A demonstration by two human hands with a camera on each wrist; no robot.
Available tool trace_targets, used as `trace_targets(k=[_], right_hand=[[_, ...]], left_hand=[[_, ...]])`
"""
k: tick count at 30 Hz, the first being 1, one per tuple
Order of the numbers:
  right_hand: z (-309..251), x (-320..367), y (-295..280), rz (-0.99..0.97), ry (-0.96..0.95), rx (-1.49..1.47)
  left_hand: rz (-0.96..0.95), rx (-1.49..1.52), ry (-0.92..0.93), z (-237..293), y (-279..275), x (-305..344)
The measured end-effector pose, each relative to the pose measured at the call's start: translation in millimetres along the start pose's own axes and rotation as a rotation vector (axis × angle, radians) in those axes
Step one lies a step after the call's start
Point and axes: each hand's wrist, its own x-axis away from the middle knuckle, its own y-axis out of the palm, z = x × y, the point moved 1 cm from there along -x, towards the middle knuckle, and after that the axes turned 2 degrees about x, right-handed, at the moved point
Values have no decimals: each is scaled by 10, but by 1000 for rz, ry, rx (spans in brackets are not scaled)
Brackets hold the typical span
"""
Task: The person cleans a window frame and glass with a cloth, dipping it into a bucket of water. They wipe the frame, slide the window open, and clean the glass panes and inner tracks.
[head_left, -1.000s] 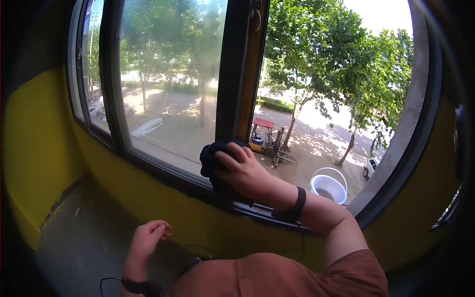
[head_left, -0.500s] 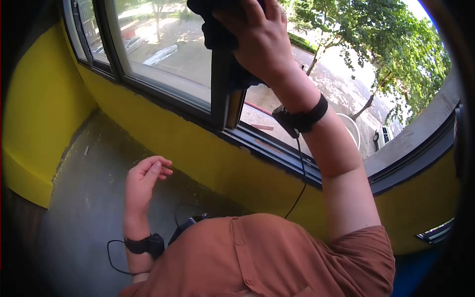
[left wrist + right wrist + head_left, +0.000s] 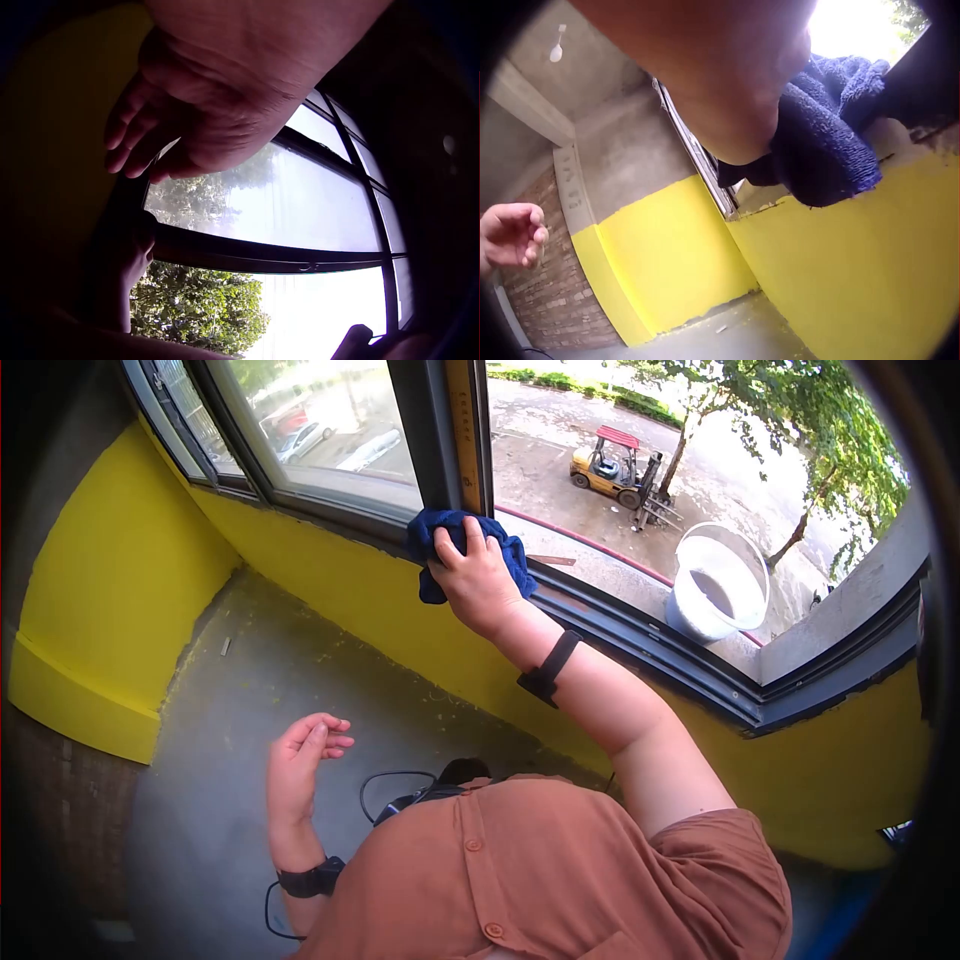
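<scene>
— Right hand [image 3: 478,582]?
— Fingers curled over blue cloth [image 3: 515,557], pressing it to foot of window frame [image 3: 425,435].
— Left hand [image 3: 299,752]?
— Holds nothing; fingers loosely bent, above grey floor [image 3: 250,670].

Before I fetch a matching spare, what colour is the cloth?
The cloth is blue, clearest in the right wrist view.
</scene>
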Motion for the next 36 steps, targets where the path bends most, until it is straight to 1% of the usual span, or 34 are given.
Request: trace_targets(k=[1,2,3,4,5,7,9,11,12,13,14,15,16,18,19,20,21,22,23,24,25,27,28,30,31,33,34,35,36], right_hand=[[-21,56,23,-55,-14,20],[-39,107,43,-52,-10,19],[-68,121,1,-121,-42,71],[-89,127,-46,-192,-73,123],[-105,102,-88,-193,-68,126],[-145,4,-192,-365,-61,47],[-228,18,-367,-293,-40,-136],[-389,101,-484,-253,8,-410],[-463,168,-512,-232,29,-551],[-523,223,-516,-270,49,-635],[-578,299,-483,-238,89,-705],[-623,336,-488,-202,133,-777],[-676,376,-468,-203,162,-791],[-705,425,-524,-291,299,-995],[-758,464,-499,-295,317,-997],[-823,488,-465,-232,316,-1003],[-868,487,-483,-168,313,-1006],[-901,494,-517,-230,323,-979],[-921,482,-563,-231,332,-976],[-944,466,-614,-235,351,-963],[-964,463,-639,-241,370,-952],[-931,444,-611,-281,369,-981],[-908,436,-604,-226,356,-999],[-848,434,-620,-121,343,-1014],[-816,453,-634,-123,354,-1010],[-747,523,-670,-143,303,-920],[-707,587,-684,-142,315,-903],[-645,664,-720,-145,323,-900],[-573,759,-768,-214,346,-895]], left_hand=[[-5,5,7,23,26,17],[-10,9,13,42,54,29],[-13,3,14,59,82,24],[-50,3,13,76,117,2],[-87,6,12,86,154,-23],[-125,0,27,81,225,-66],[-156,-3,41,48,269,-100],[-231,-13,34,17,292,-130],[-231,-10,26,-15,294,-154],[-245,-70,-22,-52,293,-202],[-259,-133,-73,-94,289,-252],[-264,-140,-81,-137,298,-300],[-314,-123,-102,-187,307,-356],[-374,-102,-127,-243,386,-431],[-429,-9,-93,-261,440,-463],[-482,87,-56,-268,491,-504],[-492,86,-62,-269,530,-553],[-502,184,-84,-260,564,-610],[-511,282,-105,-245,598,-678],[-501,356,-139,-227,635,-759],[-506,355,-148,-229,674,-853],[-420,384,-94,-269,766,-1064],[-321,438,-19,-267,831,-1158],[-218,474,-104,-320,783,-1449],[-180,488,-156,-293,803,-1576],[-157,431,-51,-163,908,-1750],[-140,411,94,-67,998,-1799],[-147,412,89,-54,1040,-1937],[-134,217,158,-59,1054,-2106]])
